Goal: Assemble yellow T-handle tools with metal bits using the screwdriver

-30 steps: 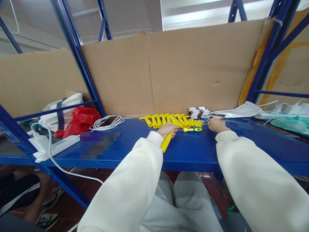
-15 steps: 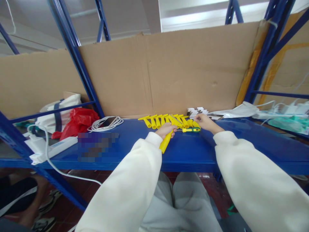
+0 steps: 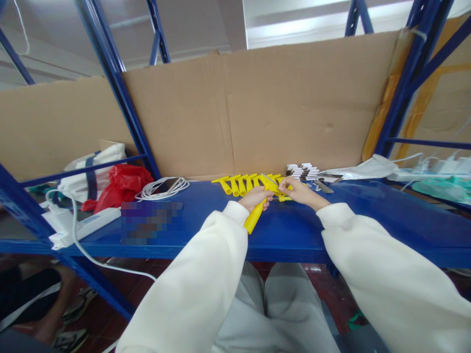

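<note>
My left hand is closed around a yellow plastic handle, whose wide end slants down toward me. At its upper end, a thin grey metal strip runs across the handle's head. My right hand has its fingers pinched together close to that head; whatever small thing they grip cannot be made out. Beneath the right hand lies a screwdriver with a yellow and green handle, mostly covered. Behind both hands is a row of several similar yellow handles, lying side by side along the cardboard.
A stack of small white packets and a metal tool lie at the back right. Left on the blue shelf are a coiled white cable, a red bag and a power strip. Another person's leg shows lower left.
My right hand has moved left, from the end of the yellow row to the head of the held handle, and now covers most of the screwdriver. The left hand keeps its hold.
</note>
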A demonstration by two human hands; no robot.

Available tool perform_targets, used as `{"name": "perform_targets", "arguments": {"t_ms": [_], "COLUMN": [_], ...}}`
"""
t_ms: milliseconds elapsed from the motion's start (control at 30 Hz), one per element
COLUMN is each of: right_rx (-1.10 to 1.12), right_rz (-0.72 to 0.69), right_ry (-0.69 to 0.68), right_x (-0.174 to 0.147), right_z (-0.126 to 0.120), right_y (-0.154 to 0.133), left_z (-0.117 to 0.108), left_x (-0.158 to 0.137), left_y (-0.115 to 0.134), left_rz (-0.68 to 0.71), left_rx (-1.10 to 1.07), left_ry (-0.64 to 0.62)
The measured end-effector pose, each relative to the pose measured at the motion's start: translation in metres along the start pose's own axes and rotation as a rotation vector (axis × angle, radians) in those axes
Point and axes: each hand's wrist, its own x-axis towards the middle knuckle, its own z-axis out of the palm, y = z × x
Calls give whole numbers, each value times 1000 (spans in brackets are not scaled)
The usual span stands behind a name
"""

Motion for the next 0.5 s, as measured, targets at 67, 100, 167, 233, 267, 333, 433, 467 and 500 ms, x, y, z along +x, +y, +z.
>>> {"name": "perform_targets", "arguments": {"t_ms": [67, 100, 167, 233, 267, 333, 433, 467, 500], "right_rx": [0, 0, 6, 21, 29, 41, 64, 78, 95], "right_rz": [-21, -25, -22, 3, 26, 91, 195, 228, 258], "right_ry": [-2, 6, 17, 19, 19, 39, 97, 105, 101], "right_x": [0, 1, 1, 1, 1, -1, -3, -4, -4], "right_z": [1, 1, 2, 3, 4, 5, 7, 7, 7], "right_y": [0, 0, 1, 2, 2, 3, 0, -1, -3], "left_z": [0, 0, 1, 1, 2, 1, 1, 0, 0], "left_x": [1, 2, 1, 0, 0, -1, -1, -1, 0], "left_y": [-1, -2, -2, -1, -1, 0, 0, 0, 0], "left_rz": [-1, 0, 1, 2, 4, 6, 10, 12, 17], "left_rx": [0, 0, 2, 5, 5, 2, -21, -34, -50], "left_ry": [8, 10, 4, -6, -10, -11, -20, -29, -40]}}
